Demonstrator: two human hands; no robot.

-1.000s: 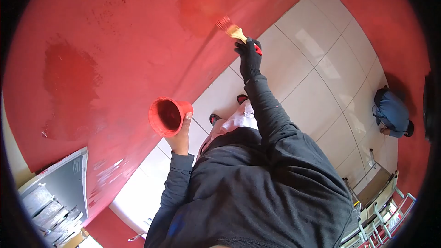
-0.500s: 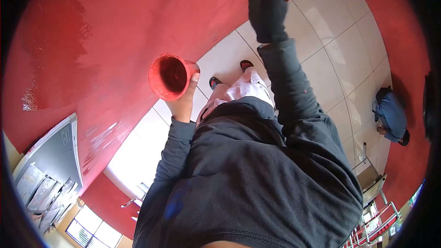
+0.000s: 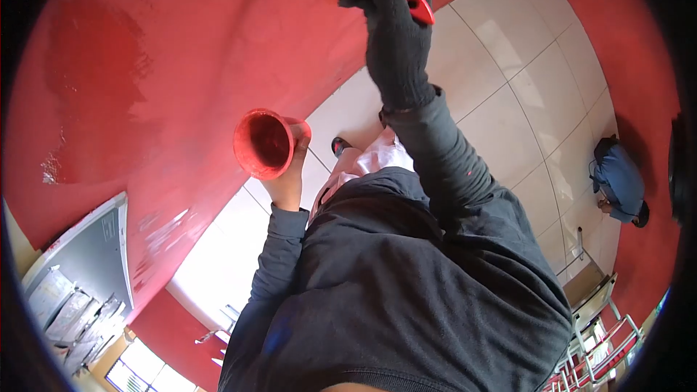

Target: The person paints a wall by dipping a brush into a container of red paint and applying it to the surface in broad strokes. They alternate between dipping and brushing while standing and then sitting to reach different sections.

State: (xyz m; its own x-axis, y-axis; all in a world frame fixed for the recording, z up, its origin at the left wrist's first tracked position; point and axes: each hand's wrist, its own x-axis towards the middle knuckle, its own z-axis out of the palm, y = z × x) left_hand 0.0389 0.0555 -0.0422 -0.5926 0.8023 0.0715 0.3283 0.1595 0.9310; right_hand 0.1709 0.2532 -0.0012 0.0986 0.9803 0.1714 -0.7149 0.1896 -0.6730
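Observation:
My bare left hand point(image 3: 287, 183) grips a red plastic cup point(image 3: 242, 154) around its side. The cup is tilted with its mouth facing me, and its inside is coated in dark red paint. At the top of the view, my right hand point(image 3: 398, 58), in a black knit glove, is closed on a paintbrush point(image 3: 420, 7) with a yellow and red handle. The bristles lie beyond the top edge, so I cannot see whether they touch the wall. In front of me is a red wall point(image 3: 196, 51) with a darker, wet-looking patch point(image 3: 94, 94) on the left.
A grey-white board point(image 3: 91, 236) with papers is at the lower left, below white smears on the wall. Pale tiles point(image 3: 501, 101) cover the floor. A person point(image 3: 618, 181) in blue is by the far wall at right. Metal-framed furniture point(image 3: 606, 341) stands at the lower right.
My right hand has moved left and down with the paintbrush, and more of the handle shows. The cup sits slightly lower in view, still in my left hand.

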